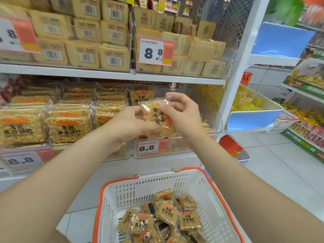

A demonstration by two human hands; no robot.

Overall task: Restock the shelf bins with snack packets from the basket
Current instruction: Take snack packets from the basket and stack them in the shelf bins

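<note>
Basket point(192, 183) low; L hand point(129, 126), R hand point(183, 116) pinch packet point(154, 109), prob. by edges.

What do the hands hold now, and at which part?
One snack packet: the left hand has its grip on the lower left side, the right hand on the upper right edge.

Basket point(157, 185) sits low in front of me, loose packets point(168, 214) heaped in its near end. Above and beyond the basket, my left hand point(129, 127) and right hand point(181, 115) hold one packet point(154, 117) between them, just before the shelf bin point(218, 118) there.
</note>
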